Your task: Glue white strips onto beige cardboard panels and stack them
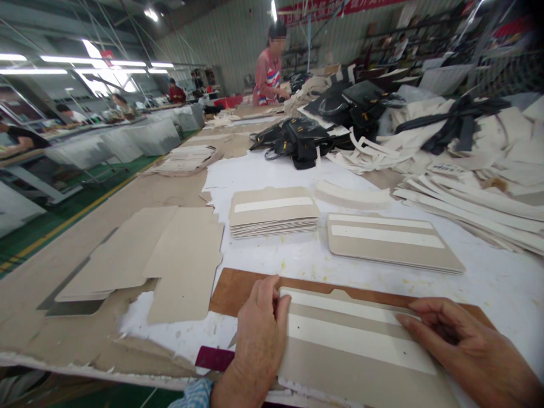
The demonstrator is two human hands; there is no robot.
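A beige flat panel (340, 362) with a small tab and two white strips lies in front of me, overlapping a brown board (242, 289). My left hand (261, 328) is closed at the panel's upper left corner, thumb along the edge. At the right end of the upper white strip (335, 303), my right hand (450, 340) bends its thumb and forefinger together over the panel's top edge. The lower white strip (340, 337) lies flat across the panel. A dark purple piece (215, 358) shows partly behind my left wrist.
Beyond the board sit a stack of beige panels (272, 221) and a smaller stack (391, 243). Plain beige pieces (182, 266) lie left. Black bag parts (297, 136) and long off-white strips (467, 209) are piled farther back. A person (268, 71) stands at the table's far end.
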